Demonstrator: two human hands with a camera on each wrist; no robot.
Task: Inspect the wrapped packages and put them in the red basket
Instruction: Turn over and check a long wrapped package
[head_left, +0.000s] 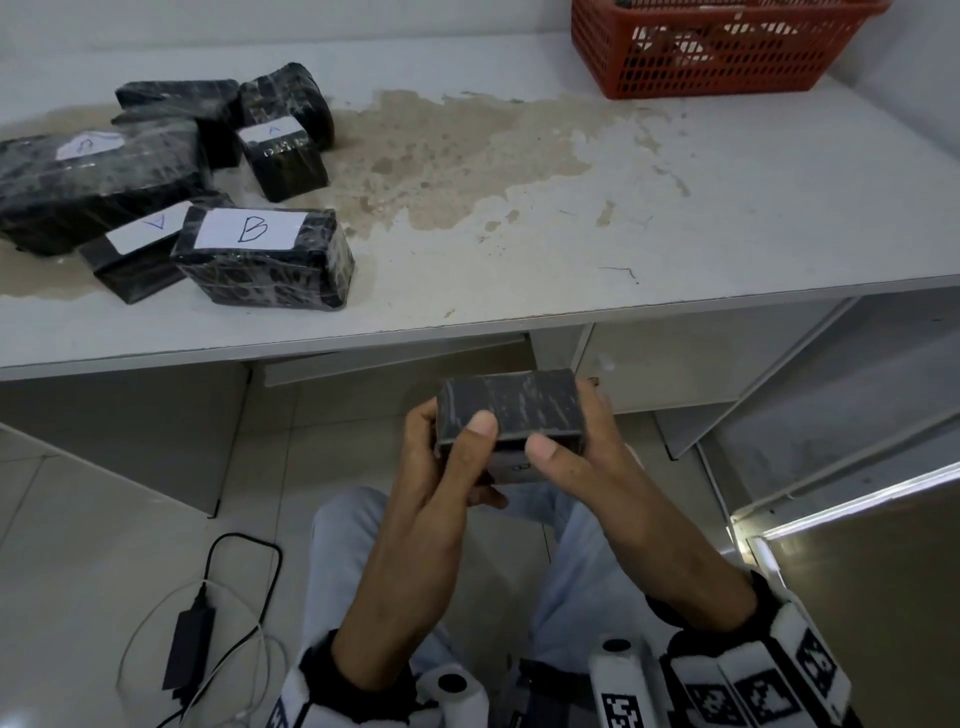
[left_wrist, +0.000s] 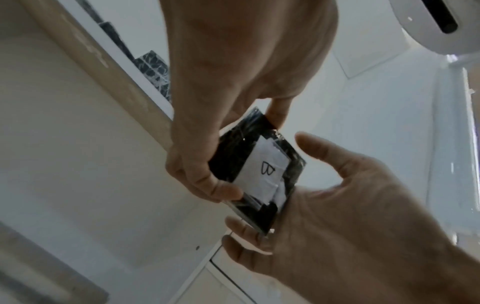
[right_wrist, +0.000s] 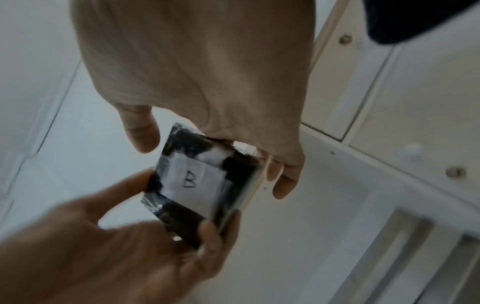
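Black-wrapped package (head_left: 511, 415) marked B, gripped by left hand (head_left: 447, 467) and right hand (head_left: 576, 457) below the surface (head_left: 727, 208): inspection step. Next up, probably lifting it into the red basket (head_left: 717, 57) far right.

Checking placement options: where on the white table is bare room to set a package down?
Bare: the stained middle of the white table, between the black wrapped packages and the red plastic basket; also the front right. Crowded: the left end.
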